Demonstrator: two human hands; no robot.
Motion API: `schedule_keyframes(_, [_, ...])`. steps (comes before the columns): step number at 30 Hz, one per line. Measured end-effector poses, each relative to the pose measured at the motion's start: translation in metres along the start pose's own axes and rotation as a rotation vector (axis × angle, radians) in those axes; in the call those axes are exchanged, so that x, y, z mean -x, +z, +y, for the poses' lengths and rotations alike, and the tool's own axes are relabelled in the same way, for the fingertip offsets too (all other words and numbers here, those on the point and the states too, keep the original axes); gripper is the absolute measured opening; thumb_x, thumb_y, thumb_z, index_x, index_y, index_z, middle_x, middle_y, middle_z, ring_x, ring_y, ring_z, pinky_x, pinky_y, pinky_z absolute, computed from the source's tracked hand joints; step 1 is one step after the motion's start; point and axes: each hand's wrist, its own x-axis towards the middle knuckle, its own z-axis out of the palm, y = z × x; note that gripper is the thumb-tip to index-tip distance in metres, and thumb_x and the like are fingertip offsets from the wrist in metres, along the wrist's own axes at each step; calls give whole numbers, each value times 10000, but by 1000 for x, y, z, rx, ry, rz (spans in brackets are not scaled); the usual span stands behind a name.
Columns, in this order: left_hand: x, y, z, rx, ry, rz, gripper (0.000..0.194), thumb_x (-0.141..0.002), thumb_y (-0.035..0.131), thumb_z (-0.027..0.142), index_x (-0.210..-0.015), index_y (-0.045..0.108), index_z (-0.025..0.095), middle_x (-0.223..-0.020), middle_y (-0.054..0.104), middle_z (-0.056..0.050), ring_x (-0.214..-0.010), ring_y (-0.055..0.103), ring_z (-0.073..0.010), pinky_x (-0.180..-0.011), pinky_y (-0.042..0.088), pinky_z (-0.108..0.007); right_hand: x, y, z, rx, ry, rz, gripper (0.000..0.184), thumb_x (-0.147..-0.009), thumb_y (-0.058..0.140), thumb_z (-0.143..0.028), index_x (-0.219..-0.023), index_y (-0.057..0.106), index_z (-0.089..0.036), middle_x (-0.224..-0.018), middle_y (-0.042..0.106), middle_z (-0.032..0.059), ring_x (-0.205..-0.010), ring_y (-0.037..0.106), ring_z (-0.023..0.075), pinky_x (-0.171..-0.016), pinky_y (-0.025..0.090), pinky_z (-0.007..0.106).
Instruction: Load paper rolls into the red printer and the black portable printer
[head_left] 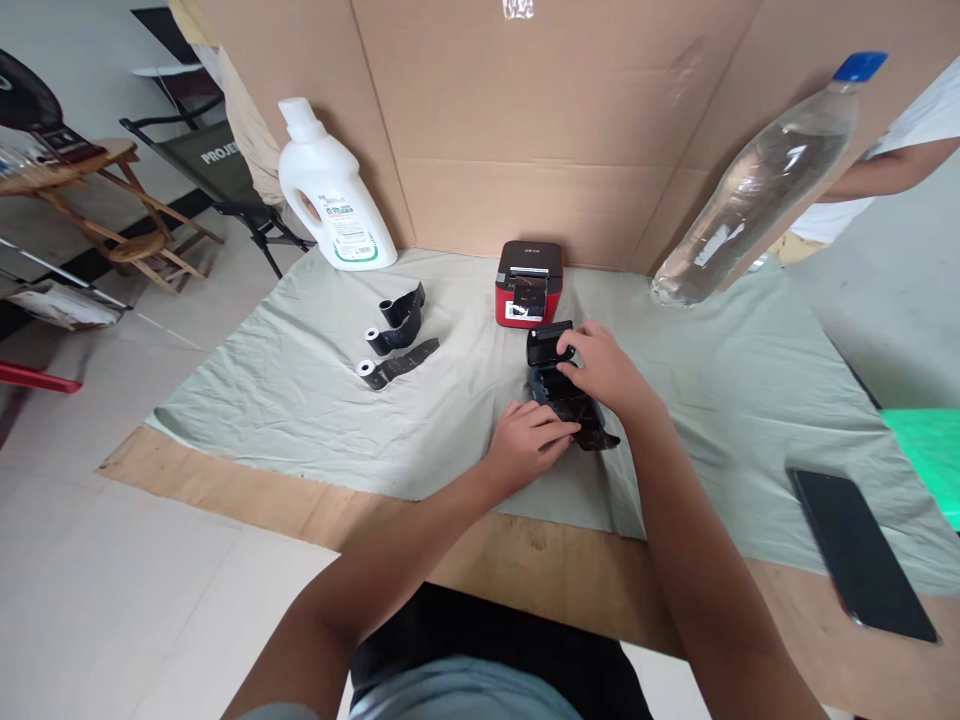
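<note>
A small black printer (pixel 537 384) lies on the cloth with its lid (pixel 546 343) raised. My right hand (pixel 604 368) is closed at the lid's right edge, thumb and fingers bent round it. A dark glossy paper strip (pixel 596 436) runs out of the printer's near end, its tip curling to the right. Across the strip lies my left hand (pixel 529 440), fingers together and pressing on it. Just behind stands a red and black printer (pixel 529 283) with a dark strip hanging from its slot.
Several dark paper rolls (pixel 384 340), partly unwound, lie left. A white detergent bottle (pixel 337 200) and a large clear bottle (pixel 757 190) with a blue cap stand before a cardboard screen (pixel 525 120). A phone (pixel 862 555) rests near the right edge. Another person's arm (pixel 892 170) shows behind.
</note>
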Motion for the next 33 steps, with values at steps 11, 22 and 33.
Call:
schedule_keyframes(11, [0,0,1,-8,-11,-82,217,-1001,572,258,-1001,789,245,-789,726,-17,-705,607,-139,-687,386,-326,0,4,-3,68,88,-172,199,-887,594,-205,-1002,749,-250,-1081,560,104,-1076,561,298,-898,480,400])
schedule_keyframes(22, [1,-1,2,7,46,-58,230,-1004,556,253,-1009,785,237,-792,741,-13,-704,623,-134,-686,386,-332,-7,-2,-34,68,-18,133,389,-962,443,-200,-1327,579,-202,-1345,590,137,-1237,440,373,-1028,397,507])
schedule_keyframes(33, [5,6,-1,54,130,-116,237,-1004,532,205,-1023,768,206,-770,689,-26,-690,639,-129,-638,492,-276,16,-26,-24,50,1,-335,84,-847,558,-161,-855,595,-236,-919,597,72,-957,530,274,-735,428,343])
